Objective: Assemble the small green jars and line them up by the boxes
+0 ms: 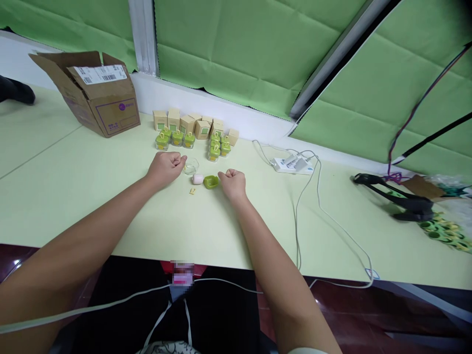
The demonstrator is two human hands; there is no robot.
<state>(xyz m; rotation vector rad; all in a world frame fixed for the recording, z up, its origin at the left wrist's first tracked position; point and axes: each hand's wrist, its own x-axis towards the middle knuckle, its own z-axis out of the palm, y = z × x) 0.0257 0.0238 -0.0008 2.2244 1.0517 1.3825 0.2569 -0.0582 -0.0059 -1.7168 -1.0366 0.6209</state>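
Both of my hands rest on the table as closed fists, and nothing shows in either. My left hand [165,168] is beside a small clear glass jar [191,167]. Close to the thumb side of my right hand [233,183] is a hollow green lid [211,182]. Between the fists stands a pale pink, candle-like cylinder [198,179]. A small yellow piece [192,191] lies just in front of it; its exact kind is too small to make out. Behind them are two groups of small glass jars with green lids [177,138].
Small kraft boxes [202,130] line the wall behind the jars. An open cardboard carton [110,105] stands at the back left. A power strip [293,165] with white cables lies right of centre. Farther right are a black stand-like object [401,196] and several green pieces [444,233].
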